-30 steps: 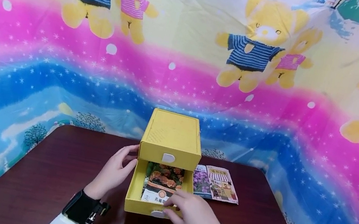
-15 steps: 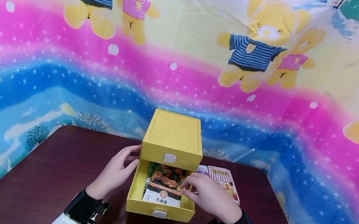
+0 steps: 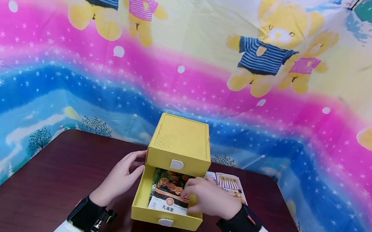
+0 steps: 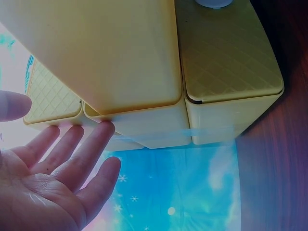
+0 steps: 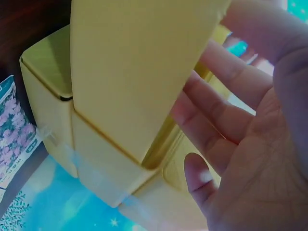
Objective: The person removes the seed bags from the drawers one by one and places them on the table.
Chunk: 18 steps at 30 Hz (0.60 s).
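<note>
A yellow drawer cabinet (image 3: 182, 135) stands on the dark table, with one drawer (image 3: 144, 215) pulled out below the closed top one. Inside lies a seed packet (image 3: 165, 202) printed with orange flowers; something green shows beneath its left edge. My left hand (image 3: 121, 178) is at the cabinet's left side; its fingers (image 4: 94, 142) are extended there in the left wrist view. Over the drawer's right wall reaches my right hand (image 3: 212, 197), its fingers at the packet's right side. In the right wrist view the drawer wall (image 5: 130, 72) hides some fingertips, and no packet shows in that hand.
Right of the cabinet, partly behind my right hand, lie a packet with a shop picture (image 3: 230, 183) and a purple-flowered packet (image 5: 17, 130). A closed drawer (image 4: 231, 53) sits below the open one. A printed bear cloth (image 3: 193, 71) hangs behind the table.
My right hand has left the drawer's front handle, moved up to its right wall, and now reaches further inside over the packet's right edge. The left hand stays by the cabinet.
</note>
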Each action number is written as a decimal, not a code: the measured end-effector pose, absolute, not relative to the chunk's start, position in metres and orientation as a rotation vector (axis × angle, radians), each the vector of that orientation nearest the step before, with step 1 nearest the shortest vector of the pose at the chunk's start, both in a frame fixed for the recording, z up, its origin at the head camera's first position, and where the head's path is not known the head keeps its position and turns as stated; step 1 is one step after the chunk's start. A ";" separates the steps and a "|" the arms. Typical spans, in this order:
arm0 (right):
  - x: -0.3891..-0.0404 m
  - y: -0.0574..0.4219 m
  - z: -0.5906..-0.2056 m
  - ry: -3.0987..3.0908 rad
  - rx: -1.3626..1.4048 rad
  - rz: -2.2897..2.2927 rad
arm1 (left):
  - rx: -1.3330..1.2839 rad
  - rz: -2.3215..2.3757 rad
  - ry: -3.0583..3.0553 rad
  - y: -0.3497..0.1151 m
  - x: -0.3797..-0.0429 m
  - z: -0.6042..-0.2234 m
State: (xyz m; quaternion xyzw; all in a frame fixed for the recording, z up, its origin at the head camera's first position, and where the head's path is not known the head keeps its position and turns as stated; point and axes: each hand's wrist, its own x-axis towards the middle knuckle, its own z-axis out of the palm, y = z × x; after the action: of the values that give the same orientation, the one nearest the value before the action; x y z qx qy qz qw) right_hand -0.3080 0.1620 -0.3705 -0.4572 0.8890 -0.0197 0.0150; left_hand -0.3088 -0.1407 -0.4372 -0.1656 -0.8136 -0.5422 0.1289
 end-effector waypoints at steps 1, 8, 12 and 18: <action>-0.308 0.160 -0.370 2.765 -1.433 -0.015 | -0.482 -1.579 -2.365 -0.141 -0.309 -0.437; -0.310 0.151 -0.374 2.710 -1.451 0.153 | -0.487 -1.581 -2.365 -0.141 -0.308 -0.436; -0.311 0.148 -0.376 2.702 -1.476 0.204 | -0.487 -1.574 -2.363 -0.141 -0.308 -0.435; -0.313 0.145 -0.377 2.691 -1.479 0.261 | -0.479 -1.565 -2.371 -0.141 -0.308 -0.436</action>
State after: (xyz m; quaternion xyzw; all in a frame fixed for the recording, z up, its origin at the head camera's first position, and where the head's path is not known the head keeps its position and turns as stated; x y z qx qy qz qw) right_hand -0.3131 0.1451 -0.3771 -0.4796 0.8729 0.0846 0.0298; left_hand -0.3077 -0.1409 -0.4356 -0.1650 -0.8161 -0.5385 0.1300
